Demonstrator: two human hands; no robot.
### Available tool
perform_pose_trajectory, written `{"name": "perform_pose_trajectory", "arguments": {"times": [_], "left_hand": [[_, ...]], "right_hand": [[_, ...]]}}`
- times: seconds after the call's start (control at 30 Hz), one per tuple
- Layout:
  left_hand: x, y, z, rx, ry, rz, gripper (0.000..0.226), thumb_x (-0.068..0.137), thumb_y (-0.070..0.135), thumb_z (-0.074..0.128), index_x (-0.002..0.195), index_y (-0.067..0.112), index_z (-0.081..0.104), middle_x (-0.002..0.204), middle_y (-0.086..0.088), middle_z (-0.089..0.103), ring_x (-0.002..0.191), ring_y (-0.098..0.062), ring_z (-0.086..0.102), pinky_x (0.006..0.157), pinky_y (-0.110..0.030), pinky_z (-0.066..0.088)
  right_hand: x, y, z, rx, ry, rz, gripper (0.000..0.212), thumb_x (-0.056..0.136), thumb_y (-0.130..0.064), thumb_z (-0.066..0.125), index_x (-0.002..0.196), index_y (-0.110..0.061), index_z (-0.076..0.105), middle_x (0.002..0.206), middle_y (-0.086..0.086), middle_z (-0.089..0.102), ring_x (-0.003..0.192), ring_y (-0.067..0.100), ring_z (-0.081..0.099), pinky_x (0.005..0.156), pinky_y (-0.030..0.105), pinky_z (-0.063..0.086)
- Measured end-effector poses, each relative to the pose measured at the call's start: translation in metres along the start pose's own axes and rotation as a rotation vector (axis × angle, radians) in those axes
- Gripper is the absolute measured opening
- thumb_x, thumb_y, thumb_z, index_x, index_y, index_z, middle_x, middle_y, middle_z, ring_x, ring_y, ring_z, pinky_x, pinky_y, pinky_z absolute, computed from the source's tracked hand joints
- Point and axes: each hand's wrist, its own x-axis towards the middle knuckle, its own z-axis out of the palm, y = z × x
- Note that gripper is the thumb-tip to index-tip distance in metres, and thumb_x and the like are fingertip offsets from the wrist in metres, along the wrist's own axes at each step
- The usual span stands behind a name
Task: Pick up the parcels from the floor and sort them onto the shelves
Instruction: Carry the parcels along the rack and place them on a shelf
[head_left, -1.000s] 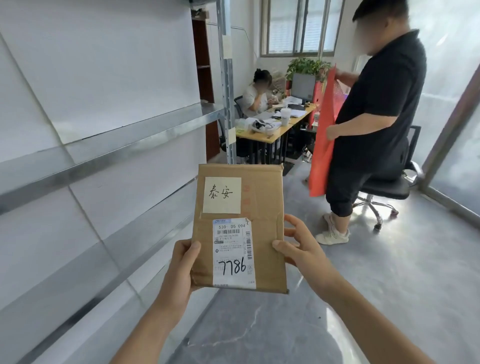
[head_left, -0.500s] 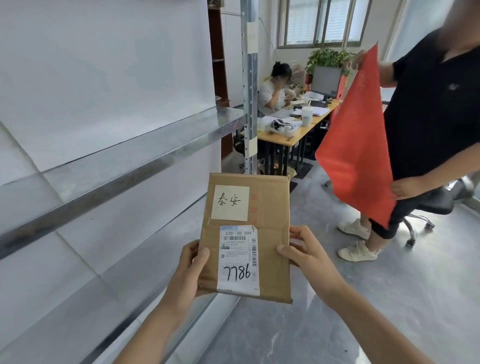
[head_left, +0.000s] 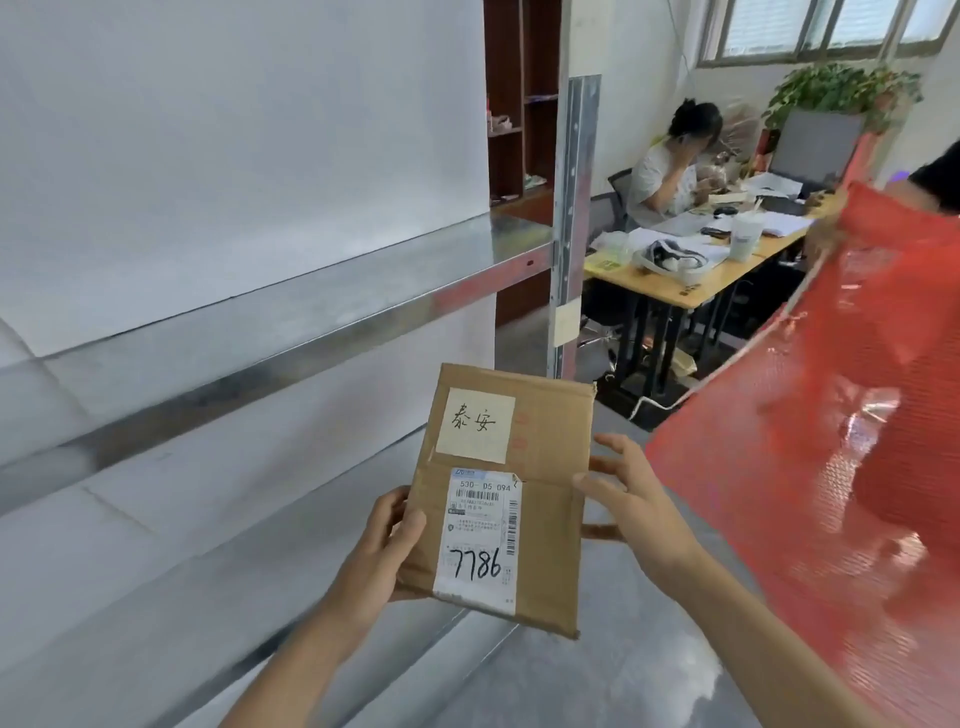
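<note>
1. Task item: a flat brown cardboard parcel (head_left: 506, 499) is off the floor and held in the air in front of the metal shelving (head_left: 291, 317), label side toward the camera
2. Markings: a pale sticker with two handwritten characters sits on the upper half; below it a white shipping label carries a barcode, the printed code "530- D5 094" and the handwritten number "7786"
3. Left hand (head_left: 382, 558): clamped on the parcel's lower left edge, thumb over the front face, the remaining fingers hidden behind the cardboard
4. Right hand (head_left: 631, 506): fingers spread and apart; the thumb tip touches the parcel's right edge, the other fingers reach behind it. Whether they bear any load cannot be told
5. Step in hand, as a judgement: the pick-up is complete and the label is being read to decide the destination; placement has not begun
6. Shelving: the upper shelf (head_left: 322, 296) and the lower shelf (head_left: 218, 525) both show bare metal to the left of the parcel. The upright post (head_left: 574, 228) stands just behind the parcel's top edge
7. Next move calls for: selecting a shelf level, then carrying the parcel leftward and setting it down flat or on edge on the chosen surface, with the label left readable
8. Hazard: a red mesh bag (head_left: 841, 447) held by a nearby person fills the right side, close to the right forearm; keep the motion to the left
</note>
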Motion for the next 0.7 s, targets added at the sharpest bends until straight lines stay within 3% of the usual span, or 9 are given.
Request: {"name": "perform_pose_trajectory", "arguments": {"times": [0.13, 0.23, 0.3, 0.4, 0.5, 0.6, 0.7], "left_hand": [[0.026, 0.003, 0.016, -0.076, 0.075, -0.06, 0.026, 0.103, 0.029, 0.055, 0.128, 0.036, 0.059, 0.119, 0.004, 0.078, 0.102, -0.019, 0.077, 0.07, -0.039, 0.063], [0.042, 0.005, 0.02, -0.088, 0.123, -0.076, 0.027, 0.097, 0.026, 0.067, 0.123, 0.034, 0.065, 0.116, 0.003, 0.078, 0.099, -0.017, 0.076, 0.067, -0.034, 0.061], [0.049, 0.007, 0.015, -0.063, 0.12, -0.094, 0.029, 0.096, 0.027, 0.068, 0.124, 0.034, 0.066, 0.115, 0.005, 0.079, 0.1, -0.016, 0.075, 0.068, -0.031, 0.059], [0.066, 0.012, 0.005, -0.027, 0.16, -0.116, 0.029, 0.093, 0.029, 0.07, 0.122, 0.034, 0.069, 0.114, 0.003, 0.08, 0.102, -0.021, 0.075, 0.071, -0.033, 0.059], [0.085, 0.019, -0.004, -0.015, 0.24, -0.107, 0.033, 0.082, 0.033, 0.074, 0.115, 0.034, 0.073, 0.106, -0.003, 0.083, 0.098, -0.031, 0.078, 0.072, -0.039, 0.061], [0.111, 0.016, -0.012, -0.037, 0.385, -0.087, 0.031, 0.089, 0.023, 0.078, 0.118, 0.03, 0.068, 0.101, 0.0, 0.084, 0.094, -0.029, 0.08, 0.084, -0.048, 0.063], [0.143, 0.004, -0.025, -0.203, 0.541, -0.116, 0.07, 0.067, 0.026, 0.09, 0.129, 0.017, 0.058, 0.111, -0.011, 0.081, 0.102, -0.035, 0.078, 0.097, -0.056, 0.059]], "right_hand": [[0.058, -0.003, -0.027, 0.022, -0.109, 0.049, 0.087, 0.095, -0.026, 0.069, 0.152, -0.06, 0.012, 0.121, 0.009, 0.067, 0.108, 0.027, 0.073, 0.08, 0.053, 0.065], [0.096, -0.005, -0.039, -0.02, -0.193, 0.103, 0.096, 0.094, -0.037, 0.071, 0.149, -0.069, -0.001, 0.112, 0.017, 0.072, 0.096, 0.033, 0.077, 0.076, 0.051, 0.066], [0.109, -0.006, -0.04, -0.035, -0.243, 0.155, 0.083, 0.092, -0.044, 0.07, 0.147, -0.068, 0.013, 0.115, 0.017, 0.071, 0.092, 0.037, 0.078, 0.075, 0.05, 0.065], [0.128, -0.001, -0.037, 0.053, -0.32, 0.194, 0.05, 0.095, -0.038, 0.068, 0.138, -0.044, 0.045, 0.122, 0.021, 0.068, 0.092, 0.042, 0.078, 0.085, 0.056, 0.063], [0.144, 0.007, -0.027, 0.159, -0.308, 0.2, 0.036, 0.101, -0.024, 0.063, 0.134, -0.028, 0.049, 0.122, 0.019, 0.064, 0.092, 0.036, 0.079, 0.081, 0.049, 0.065], [0.163, 0.011, -0.014, 0.212, -0.288, 0.227, 0.033, 0.102, -0.025, 0.061, 0.133, -0.028, 0.049, 0.129, 0.012, 0.057, 0.092, 0.039, 0.078, 0.079, 0.044, 0.065], [0.183, 0.013, -0.001, 0.236, -0.219, 0.273, 0.021, 0.103, -0.027, 0.059, 0.122, -0.032, 0.052, 0.131, 0.009, 0.051, 0.088, 0.041, 0.078, 0.08, 0.042, 0.065]]}}
